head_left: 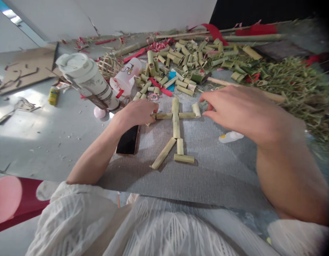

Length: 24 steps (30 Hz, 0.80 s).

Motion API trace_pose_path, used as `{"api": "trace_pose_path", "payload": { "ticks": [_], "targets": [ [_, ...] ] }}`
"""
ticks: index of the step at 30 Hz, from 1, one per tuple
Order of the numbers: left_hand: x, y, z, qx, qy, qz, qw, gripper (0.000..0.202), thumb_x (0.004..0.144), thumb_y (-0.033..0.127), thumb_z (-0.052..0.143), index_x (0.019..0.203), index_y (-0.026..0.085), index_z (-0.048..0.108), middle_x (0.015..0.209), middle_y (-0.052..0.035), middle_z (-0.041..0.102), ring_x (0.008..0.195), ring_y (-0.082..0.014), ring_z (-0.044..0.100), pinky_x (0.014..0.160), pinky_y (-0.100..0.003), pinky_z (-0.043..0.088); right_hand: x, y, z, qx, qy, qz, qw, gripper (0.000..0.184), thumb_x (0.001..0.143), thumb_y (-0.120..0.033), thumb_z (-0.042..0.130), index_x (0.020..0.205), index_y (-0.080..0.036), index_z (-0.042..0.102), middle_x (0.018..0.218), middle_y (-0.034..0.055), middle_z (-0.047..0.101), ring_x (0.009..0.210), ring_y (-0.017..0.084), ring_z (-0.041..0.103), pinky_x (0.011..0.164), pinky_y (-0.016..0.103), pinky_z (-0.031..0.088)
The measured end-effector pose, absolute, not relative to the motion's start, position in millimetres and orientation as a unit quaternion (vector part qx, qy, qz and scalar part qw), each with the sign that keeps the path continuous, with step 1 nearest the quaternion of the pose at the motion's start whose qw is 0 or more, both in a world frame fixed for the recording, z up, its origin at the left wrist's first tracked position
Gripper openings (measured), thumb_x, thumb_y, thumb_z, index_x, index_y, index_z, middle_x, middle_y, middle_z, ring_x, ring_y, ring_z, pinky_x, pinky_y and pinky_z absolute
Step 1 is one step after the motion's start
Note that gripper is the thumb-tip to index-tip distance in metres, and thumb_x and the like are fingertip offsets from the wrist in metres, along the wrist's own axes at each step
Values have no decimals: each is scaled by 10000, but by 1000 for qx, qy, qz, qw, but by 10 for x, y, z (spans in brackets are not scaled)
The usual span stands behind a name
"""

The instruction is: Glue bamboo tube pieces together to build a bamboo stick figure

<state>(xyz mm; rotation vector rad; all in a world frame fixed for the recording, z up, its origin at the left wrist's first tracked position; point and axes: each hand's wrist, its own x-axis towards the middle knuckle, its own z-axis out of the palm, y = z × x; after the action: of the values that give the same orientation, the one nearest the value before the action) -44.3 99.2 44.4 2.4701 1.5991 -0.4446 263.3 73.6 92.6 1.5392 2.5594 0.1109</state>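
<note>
A stick-figure layout of cut bamboo pieces lies on the grey board. Its upright bamboo piece [176, 119] is crossed by a left arm piece [163, 116] and a right arm piece [187, 115]. Below are a slanted piece [163, 153], a short upright one [179, 146] and a flat one [184, 158]. My left hand [138, 113] has its fingers closed around a short bamboo piece [152, 119] at the left arm's outer end, mostly hidden. My right hand [231, 108] hovers with thumb and fingers apart, just right of a short tilted bamboo piece [196, 110].
Behind the layout are a heap of cut bamboo [184, 55] and shavings [295, 78]. At left stand a white tumbler [87, 80] and a tipped plastic cup [127, 76]. A phone [128, 141] lies by my left forearm, a small glue bottle [231, 137] under my right hand.
</note>
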Motion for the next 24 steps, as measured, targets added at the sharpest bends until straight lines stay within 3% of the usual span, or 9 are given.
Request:
{"api": "trace_pose_path", "payload": {
  "ticks": [8, 16, 24],
  "targets": [
    [-428, 1012, 371, 814, 554, -151, 92, 390, 884, 325, 739, 1249, 199, 797, 957, -123, 800, 1021, -389, 777, 835, -415, 551, 2392, 636, 935, 507, 861, 22, 46, 152, 1043, -324, 733, 1139, -211, 765, 1037, 129, 815, 880, 330, 736, 692, 406, 453],
    [-603, 936, 120, 808, 564, -6, 170, 320, 950, 383, 804, 1217, 208, 801, 944, -53, 828, 865, -264, 756, 772, -340, 465, 1846, 705, 615, 413, 911, -11, -9, 190, 1063, -102, 603, 1157, -147, 762, 1249, 145, 811, 1210, 329, 713, 767, 399, 455],
    [-614, 733, 23, 781, 590, 91, 184, 192, 962, 345, 813, 1092, 205, 831, 887, -43, 834, 817, -233, 740, 710, -320, 421, 1505, 877, 303, 363, 932, 10, -16, 231, 1057, -76, 589, 1044, -146, 809, 1128, 146, 807, 1171, 327, 699, 916, 438, 431]
  ]
}}
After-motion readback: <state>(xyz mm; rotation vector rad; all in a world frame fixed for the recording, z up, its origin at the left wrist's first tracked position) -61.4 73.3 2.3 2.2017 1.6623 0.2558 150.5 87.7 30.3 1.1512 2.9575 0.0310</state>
